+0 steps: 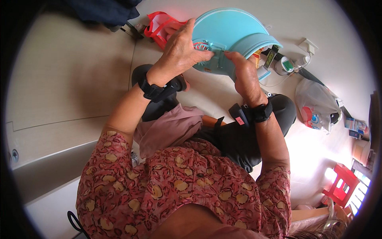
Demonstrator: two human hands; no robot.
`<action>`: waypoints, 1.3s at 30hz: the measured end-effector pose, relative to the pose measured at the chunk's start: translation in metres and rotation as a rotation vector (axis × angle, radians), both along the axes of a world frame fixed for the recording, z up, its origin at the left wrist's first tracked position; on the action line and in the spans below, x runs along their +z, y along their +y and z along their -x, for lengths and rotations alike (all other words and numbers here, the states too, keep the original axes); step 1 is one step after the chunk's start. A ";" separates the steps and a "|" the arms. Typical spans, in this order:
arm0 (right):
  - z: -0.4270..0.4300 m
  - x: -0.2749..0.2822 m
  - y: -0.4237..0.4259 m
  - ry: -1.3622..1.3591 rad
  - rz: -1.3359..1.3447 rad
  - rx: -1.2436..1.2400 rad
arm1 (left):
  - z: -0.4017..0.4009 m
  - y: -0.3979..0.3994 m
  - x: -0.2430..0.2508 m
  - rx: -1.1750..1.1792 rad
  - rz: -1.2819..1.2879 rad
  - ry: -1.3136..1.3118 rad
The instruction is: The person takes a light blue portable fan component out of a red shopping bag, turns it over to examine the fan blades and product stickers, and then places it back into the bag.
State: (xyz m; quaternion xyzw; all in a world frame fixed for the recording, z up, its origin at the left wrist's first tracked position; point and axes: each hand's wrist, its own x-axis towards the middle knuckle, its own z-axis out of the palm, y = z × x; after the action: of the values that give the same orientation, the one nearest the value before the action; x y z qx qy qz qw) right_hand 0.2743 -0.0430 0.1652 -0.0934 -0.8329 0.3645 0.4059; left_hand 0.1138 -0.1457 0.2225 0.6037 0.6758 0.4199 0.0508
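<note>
In front of me both my hands hold up a light-blue sun visor [229, 25] with a small built-in fan [203, 47] in its brim. My left hand [180, 49] grips the brim's left side, with the thumb on the underside next to the fan. On the other side, my right hand [246, 71] holds the visor close to its headband, the thumb tip near a slot in the plastic. The fingers behind the brim are mostly hidden. A mauve cloth [173, 125] lies across my lap.
A red bag [161, 25] sits behind my left hand. Beyond the visor are a white round container [283, 66] and a wall socket with a plugged-in charger [310, 47]. A filled plastic bag [316, 104] and a red plastic stool [341, 185] stand at the right.
</note>
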 end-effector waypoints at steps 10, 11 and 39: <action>-0.001 -0.004 0.002 -0.042 -0.084 0.004 | -0.002 -0.001 0.000 0.042 -0.012 0.195; -0.001 -0.003 0.001 -0.041 -0.084 0.004 | -0.001 -0.002 -0.001 0.042 -0.012 0.195; 0.002 -0.018 0.005 -0.065 0.069 0.048 | 0.012 -0.003 -0.001 -0.016 0.067 0.053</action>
State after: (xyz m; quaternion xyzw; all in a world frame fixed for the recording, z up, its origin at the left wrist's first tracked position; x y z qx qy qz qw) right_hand 0.2721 -0.0377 0.1475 -0.0989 -0.8346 0.3993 0.3663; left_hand 0.1014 -0.1486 0.2215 0.6177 0.6858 0.3806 0.0564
